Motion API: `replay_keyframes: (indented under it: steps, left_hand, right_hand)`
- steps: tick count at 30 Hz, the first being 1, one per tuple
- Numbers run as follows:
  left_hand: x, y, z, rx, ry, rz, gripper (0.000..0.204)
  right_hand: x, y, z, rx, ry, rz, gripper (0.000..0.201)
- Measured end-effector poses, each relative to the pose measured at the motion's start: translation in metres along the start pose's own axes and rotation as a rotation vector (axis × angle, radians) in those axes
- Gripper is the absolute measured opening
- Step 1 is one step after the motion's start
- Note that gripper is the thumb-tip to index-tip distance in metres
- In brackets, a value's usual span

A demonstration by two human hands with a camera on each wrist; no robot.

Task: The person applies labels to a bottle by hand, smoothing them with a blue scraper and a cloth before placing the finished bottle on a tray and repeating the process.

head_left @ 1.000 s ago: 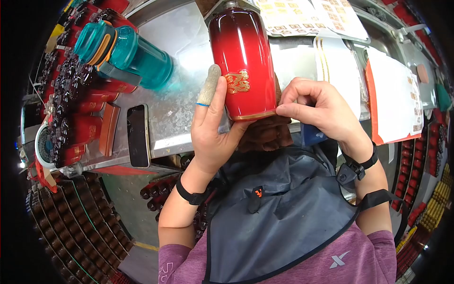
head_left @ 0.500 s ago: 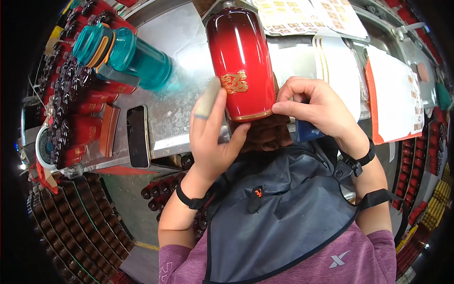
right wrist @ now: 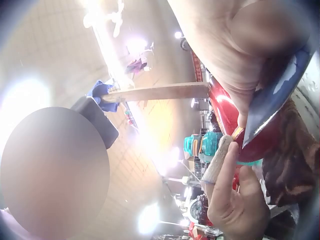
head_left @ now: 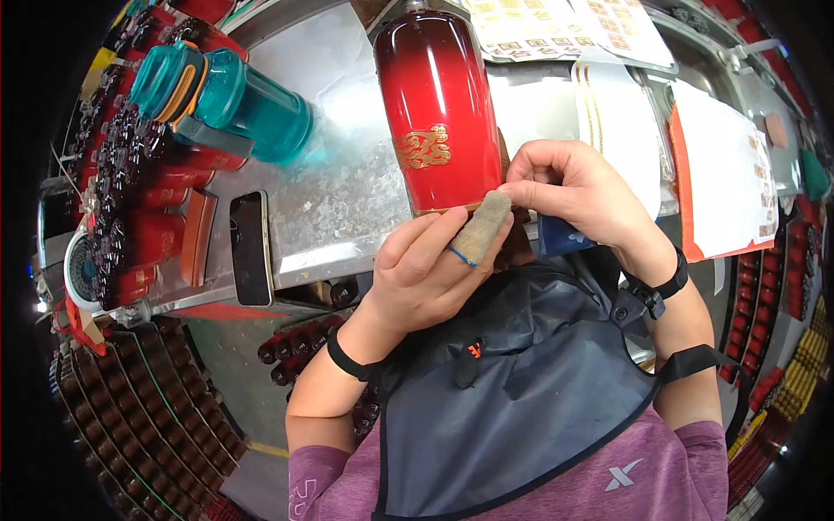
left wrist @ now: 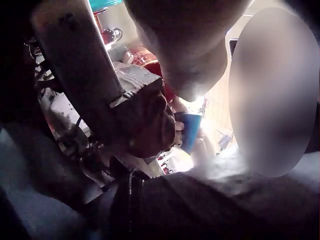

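Note:
A glossy red bottle (head_left: 443, 113), dark toward its neck, lies with its base facing the person. It bears a gold dragon-like emblem (head_left: 424, 148), and a gold strip (right wrist: 237, 133) runs along the base edge. My right hand (head_left: 586, 187) pinches the strip's end between thumb and forefinger at the base's right corner. Below that hand hangs a blue sheet-like piece (head_left: 560, 236). My left hand (head_left: 434, 269) wears a cloth finger cot (head_left: 483, 227) with a blue edge; its extended fingers touch the base edge, the cot's tip beside the right fingertips. Brown cloth (right wrist: 290, 160) lies under the bottle.
On the metal table (head_left: 326, 252) are a teal water bottle (head_left: 234, 100), a phone (head_left: 252, 247) and a reddish-brown block (head_left: 199, 236). Sticker sheets (head_left: 539, 26) and white paper with gold stripes (head_left: 612, 130) lie behind and to the right. Red bottles (head_left: 161, 234) line the left.
My left hand has left the bottle's left side and moved right along the base, its cot-covered finger now near my right fingertips. The bottle has shifted slightly left; my right hand keeps its pinch.

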State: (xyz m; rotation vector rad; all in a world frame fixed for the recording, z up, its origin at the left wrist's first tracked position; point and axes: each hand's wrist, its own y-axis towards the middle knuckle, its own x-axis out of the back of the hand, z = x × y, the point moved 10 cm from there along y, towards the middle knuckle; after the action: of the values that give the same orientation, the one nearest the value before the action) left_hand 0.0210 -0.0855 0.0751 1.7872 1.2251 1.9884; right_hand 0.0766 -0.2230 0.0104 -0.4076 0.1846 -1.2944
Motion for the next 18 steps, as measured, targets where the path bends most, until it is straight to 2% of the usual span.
replay_keyframes:
  steps: [7,11,13,15,16,17,18]
  left_hand:
    - [0.025,-0.009,0.01,0.075,0.076,0.018,0.035]
    - [0.019,-0.001,0.005,0.008,0.051,0.012,0.033]
    - [0.01,0.003,0.003,0.015,0.032,0.012,0.032]
    - [0.006,0.008,0.009,0.086,-0.005,-0.014,0.03]
    - [0.001,0.011,0.016,0.132,0.018,0.015,0.046]
    - [0.001,0.015,0.019,0.131,0.016,0.015,0.046]
    - [0.001,0.018,0.034,0.248,0.015,0.038,0.055]
  right_hand:
    - [-0.002,0.003,-0.006,0.051,0.046,-0.021,0.025]
    - [-0.002,0.003,-0.004,0.037,0.007,-0.025,0.025]
    - [-0.005,0.0,-0.009,-0.046,0.011,0.019,0.015]
    - [-0.004,0.0,-0.009,-0.016,0.024,0.003,0.014]
    - [-0.004,-0.001,-0.008,0.01,0.04,-0.004,0.014]
    - [-0.004,-0.002,-0.005,0.01,0.041,-0.006,0.014]
    - [-0.003,-0.004,-0.001,0.006,0.022,-0.015,0.013]
